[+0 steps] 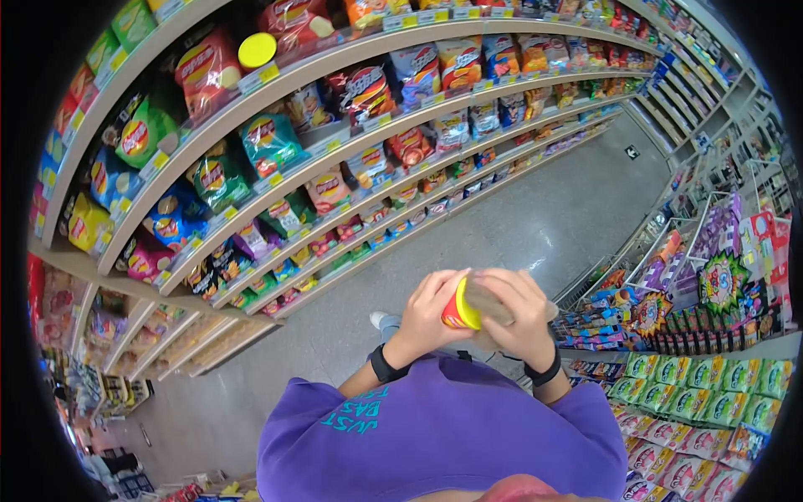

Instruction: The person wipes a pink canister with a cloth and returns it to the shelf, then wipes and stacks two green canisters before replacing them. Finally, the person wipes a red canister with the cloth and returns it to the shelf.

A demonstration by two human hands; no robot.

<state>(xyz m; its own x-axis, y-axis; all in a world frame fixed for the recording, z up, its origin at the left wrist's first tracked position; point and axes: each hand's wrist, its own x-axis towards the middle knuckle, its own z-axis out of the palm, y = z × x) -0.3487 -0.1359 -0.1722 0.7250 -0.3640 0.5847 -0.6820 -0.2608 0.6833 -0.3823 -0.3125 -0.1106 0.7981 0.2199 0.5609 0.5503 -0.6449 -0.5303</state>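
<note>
A small red container with a yellow rim point(460, 308) is between my hands, in front of my purple shirt. My left hand point(428, 311) has its fingers wrapped round the container's red side. My right hand point(517, 308) is closed on a grey-brown cloth-like item point(488, 303), which lies against the yellow rim. What exactly this item is cannot be made out because of blur. Both wrists wear dark bands.
Shelves of chip bags point(272, 142) curve across the left and top. A yellow round lid point(257, 51) shows on an upper shelf. Racks of green packets point(686, 385) and purple snacks stand at the right. Grey floor point(535, 192) runs between.
</note>
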